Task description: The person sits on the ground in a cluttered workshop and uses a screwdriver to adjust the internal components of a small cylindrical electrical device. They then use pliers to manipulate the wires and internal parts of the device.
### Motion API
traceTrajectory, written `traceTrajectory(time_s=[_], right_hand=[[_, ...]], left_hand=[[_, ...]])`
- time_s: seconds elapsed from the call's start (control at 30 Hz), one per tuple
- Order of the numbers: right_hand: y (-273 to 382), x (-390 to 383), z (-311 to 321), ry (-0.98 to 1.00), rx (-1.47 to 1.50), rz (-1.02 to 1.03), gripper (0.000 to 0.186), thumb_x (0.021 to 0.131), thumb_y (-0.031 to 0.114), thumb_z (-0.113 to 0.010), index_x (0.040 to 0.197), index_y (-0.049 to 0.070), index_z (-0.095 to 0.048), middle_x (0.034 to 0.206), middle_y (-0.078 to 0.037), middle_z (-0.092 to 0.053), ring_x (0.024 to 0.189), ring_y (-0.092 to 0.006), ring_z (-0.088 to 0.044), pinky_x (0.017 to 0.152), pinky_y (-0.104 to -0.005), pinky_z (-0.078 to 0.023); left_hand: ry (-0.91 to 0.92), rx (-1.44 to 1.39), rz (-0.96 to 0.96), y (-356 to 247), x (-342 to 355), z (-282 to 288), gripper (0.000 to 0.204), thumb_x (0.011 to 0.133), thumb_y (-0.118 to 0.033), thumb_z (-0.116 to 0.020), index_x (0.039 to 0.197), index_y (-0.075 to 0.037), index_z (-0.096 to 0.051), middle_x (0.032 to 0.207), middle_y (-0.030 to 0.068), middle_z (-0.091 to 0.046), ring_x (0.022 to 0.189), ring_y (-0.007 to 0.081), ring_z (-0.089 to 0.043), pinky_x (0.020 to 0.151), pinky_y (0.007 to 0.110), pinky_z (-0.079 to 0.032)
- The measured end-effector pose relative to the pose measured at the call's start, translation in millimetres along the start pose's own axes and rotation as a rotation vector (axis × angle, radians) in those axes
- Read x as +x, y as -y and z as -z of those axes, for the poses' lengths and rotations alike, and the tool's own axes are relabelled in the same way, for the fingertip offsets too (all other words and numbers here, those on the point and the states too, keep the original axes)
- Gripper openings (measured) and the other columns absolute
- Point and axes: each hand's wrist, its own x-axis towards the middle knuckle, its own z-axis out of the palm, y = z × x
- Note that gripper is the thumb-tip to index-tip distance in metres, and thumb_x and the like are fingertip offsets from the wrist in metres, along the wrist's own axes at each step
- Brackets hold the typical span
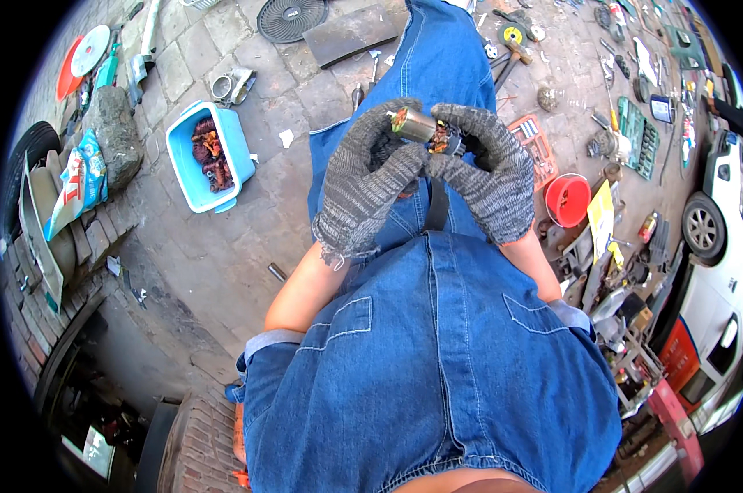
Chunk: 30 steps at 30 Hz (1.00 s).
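Both my hands wear grey knitted gloves and are raised above my lap, over blue denim. My left hand is closed round a small steel cylinder, tilted, with a greenish-yellow end facing left. My right hand grips the other end, where a dark part with coppery bits shows between my fingers. Whether cylinder and dark part are joined, I cannot tell.
A blue tub of rusty parts lies left; a red bucket, socket sets and scattered tools lie right. A white car stands at far right. Rocks and a tyre lie far left on paving.
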Motion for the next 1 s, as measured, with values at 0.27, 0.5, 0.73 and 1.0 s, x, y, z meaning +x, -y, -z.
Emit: traceTrajectory(time_s=[0.27, 0.5, 0.73, 1.0], right_hand=[[9.7, -5.2, -6.8, 0.058, 0.071, -0.040, 0.048, 0.065, 0.018, -0.079, 0.107, 0.007, -0.060, 0.099, -0.006, -0.062, 0.094, -0.0162, -0.059, 0.081, -0.0293, -0.048], [8.2, -1.2, -13.7, 0.048, 0.078, 0.050, 0.050, 0.066, 0.011, -0.077, 0.111, 0.007, -0.058, 0.103, -0.007, -0.060, 0.094, -0.0172, -0.059, 0.083, -0.0298, -0.047], [9.4, -1.2, -16.3, 0.028, 0.012, 0.091, 0.050, 0.065, 0.007, -0.076, 0.112, 0.007, -0.058, 0.104, -0.008, -0.059, 0.095, -0.0187, -0.058, 0.085, -0.0302, -0.047], [7.2, -1.5, -17.9, 0.065, -0.078, 0.082, 0.047, 0.067, 0.010, -0.074, 0.112, 0.006, -0.058, 0.105, -0.009, -0.059, 0.097, -0.0205, -0.058, 0.085, -0.0314, -0.046]], left_hand=[[-0.038, -0.029, -0.069, -8.5, -9.0, 1.8, 0.030, 0.079, -0.009, -0.066, 0.107, -0.004, -0.058, 0.095, 0.0040, -0.061, 0.085, 0.0101, -0.058, 0.072, 0.023, -0.050], [-0.111, 0.184, -0.226, -7.9, -15.0, 4.3, 0.033, 0.078, -0.007, -0.064, 0.110, -0.005, -0.057, 0.102, 0.0057, -0.060, 0.090, 0.0125, -0.059, 0.078, 0.026, -0.050], [-0.049, 0.151, -0.254, -12.1, -15.7, 7.7, 0.034, 0.079, -0.004, -0.063, 0.112, -0.003, -0.056, 0.105, 0.0060, -0.060, 0.094, 0.0132, -0.057, 0.083, 0.027, -0.048], [-0.102, 0.238, -0.293, -3.6, -14.6, 8.7, 0.033, 0.077, -0.007, -0.066, 0.109, -0.003, -0.057, 0.102, 0.0068, -0.060, 0.093, 0.0145, -0.058, 0.081, 0.028, -0.048]])
